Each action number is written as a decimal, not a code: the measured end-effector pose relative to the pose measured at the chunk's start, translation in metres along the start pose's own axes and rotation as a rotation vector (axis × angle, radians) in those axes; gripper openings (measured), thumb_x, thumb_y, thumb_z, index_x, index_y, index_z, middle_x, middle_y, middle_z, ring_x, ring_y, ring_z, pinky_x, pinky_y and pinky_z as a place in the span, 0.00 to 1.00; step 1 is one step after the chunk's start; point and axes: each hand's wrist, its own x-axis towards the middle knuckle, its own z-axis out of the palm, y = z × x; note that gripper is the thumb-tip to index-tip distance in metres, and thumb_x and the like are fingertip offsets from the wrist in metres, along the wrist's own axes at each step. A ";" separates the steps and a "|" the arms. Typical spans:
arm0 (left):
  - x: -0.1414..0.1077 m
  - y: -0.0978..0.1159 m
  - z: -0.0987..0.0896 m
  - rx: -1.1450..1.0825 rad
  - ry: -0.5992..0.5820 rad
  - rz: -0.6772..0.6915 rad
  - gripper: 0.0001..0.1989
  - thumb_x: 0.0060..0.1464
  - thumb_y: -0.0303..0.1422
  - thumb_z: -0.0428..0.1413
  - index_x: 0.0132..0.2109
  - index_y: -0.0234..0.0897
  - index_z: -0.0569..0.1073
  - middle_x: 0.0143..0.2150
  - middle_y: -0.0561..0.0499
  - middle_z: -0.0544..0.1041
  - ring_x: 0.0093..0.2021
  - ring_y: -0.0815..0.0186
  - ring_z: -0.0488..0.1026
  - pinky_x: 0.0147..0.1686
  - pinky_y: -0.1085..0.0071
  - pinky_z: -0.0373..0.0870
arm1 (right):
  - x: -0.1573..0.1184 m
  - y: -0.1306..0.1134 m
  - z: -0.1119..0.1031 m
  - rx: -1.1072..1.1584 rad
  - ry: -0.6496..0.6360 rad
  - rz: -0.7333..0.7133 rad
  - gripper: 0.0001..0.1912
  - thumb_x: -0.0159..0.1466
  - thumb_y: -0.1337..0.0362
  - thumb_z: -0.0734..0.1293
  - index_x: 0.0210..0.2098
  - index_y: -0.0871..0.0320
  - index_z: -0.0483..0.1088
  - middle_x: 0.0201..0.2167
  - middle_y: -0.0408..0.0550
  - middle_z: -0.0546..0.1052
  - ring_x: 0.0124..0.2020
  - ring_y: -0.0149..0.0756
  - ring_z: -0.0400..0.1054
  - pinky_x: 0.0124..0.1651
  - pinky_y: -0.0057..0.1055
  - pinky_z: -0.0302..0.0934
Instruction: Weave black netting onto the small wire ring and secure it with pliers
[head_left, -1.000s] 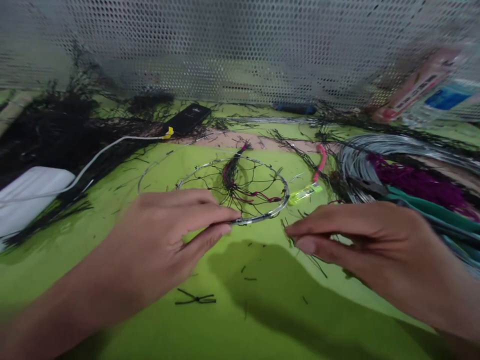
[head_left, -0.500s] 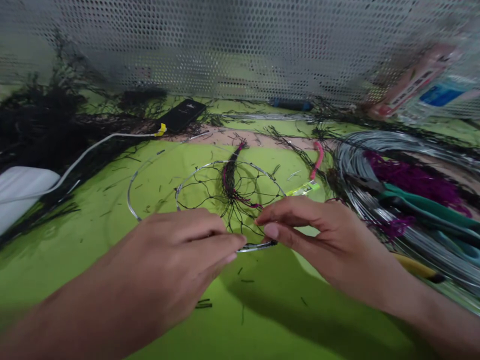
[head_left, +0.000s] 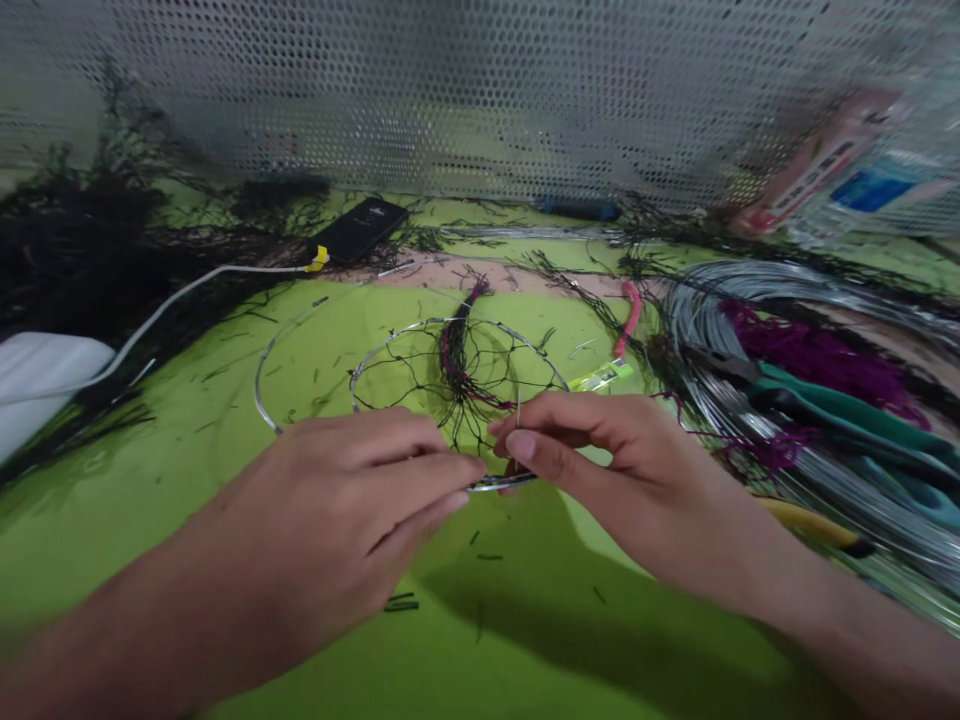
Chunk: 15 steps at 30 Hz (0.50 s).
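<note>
While the left hand (head_left: 367, 490) pinches the wire ring (head_left: 429, 321) tightly at its near edge, the right hand (head_left: 615, 455), nearly closed, grips what looks like a thin stick (head_left: 518, 408).

Bright metal hoop (head_left: 499, 484), matt cord net (head_left: 454, 360), smooth tabletop (head_left: 420, 680).
At three o'clock, a glossy metal wire coil (head_left: 686, 310) and green plier handles (head_left: 832, 402) that look like plastic or rubber; at nine, a smooth white plastic-looking block (head_left: 56, 362); at twelve, a perforated panel (head_left: 450, 80), seemingly metal, with a dull grey sheen.
</note>
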 end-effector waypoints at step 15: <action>-0.005 -0.001 -0.006 0.025 -0.026 -0.032 0.13 0.71 0.34 0.49 0.45 0.40 0.79 0.37 0.54 0.79 0.33 0.67 0.74 0.31 0.69 0.68 | -0.006 0.007 -0.007 -0.093 -0.161 -0.129 0.17 0.60 0.74 0.67 0.46 0.51 0.69 0.42 0.39 0.77 0.44 0.35 0.72 0.47 0.34 0.64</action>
